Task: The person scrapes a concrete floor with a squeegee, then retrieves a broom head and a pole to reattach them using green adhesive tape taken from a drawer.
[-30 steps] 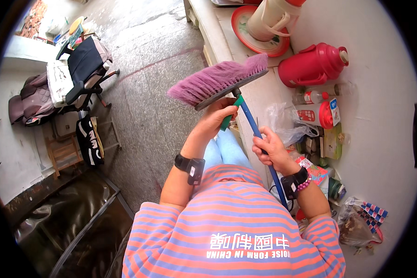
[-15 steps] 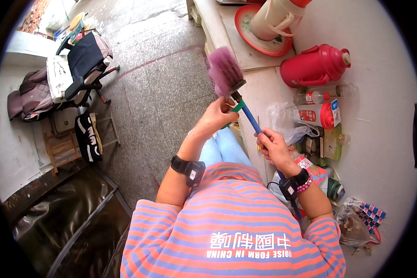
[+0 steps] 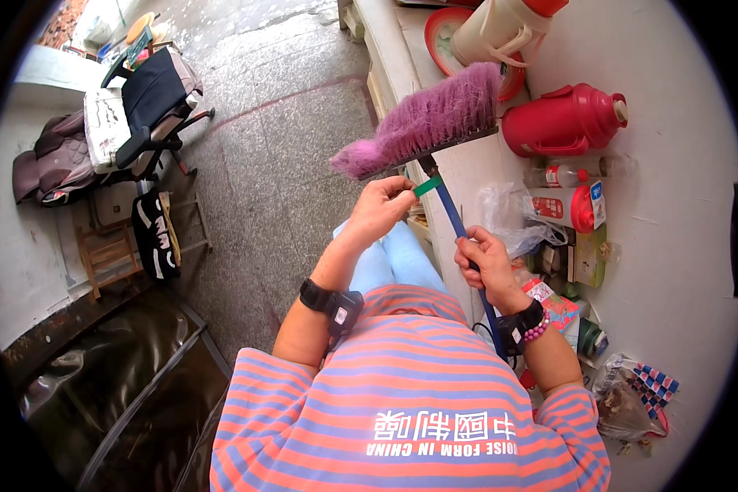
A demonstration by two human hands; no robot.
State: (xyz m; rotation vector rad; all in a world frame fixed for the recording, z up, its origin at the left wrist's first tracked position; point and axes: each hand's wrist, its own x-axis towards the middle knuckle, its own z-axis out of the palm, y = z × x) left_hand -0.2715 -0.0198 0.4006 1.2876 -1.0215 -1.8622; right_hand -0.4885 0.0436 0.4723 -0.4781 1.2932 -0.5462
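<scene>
Purple-bristled broom [image 3: 422, 123] sits upper centre of frame, bristle head up. Left hand [image 3: 381, 209] is curled at the green collar just under the head, fingers pinching it. Right hand [image 3: 484, 262] is wrapped closed around the blue handle [image 3: 459, 234] lower down. Red thermos [image 3: 562, 123] lies on the table [image 3: 394, 49] at right.

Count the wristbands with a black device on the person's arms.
2. One black wristband sits on the left wrist, below the left hand at the broom neck. The other wristband is on the right wrist, below the right hand gripping the blue handle.
</scene>
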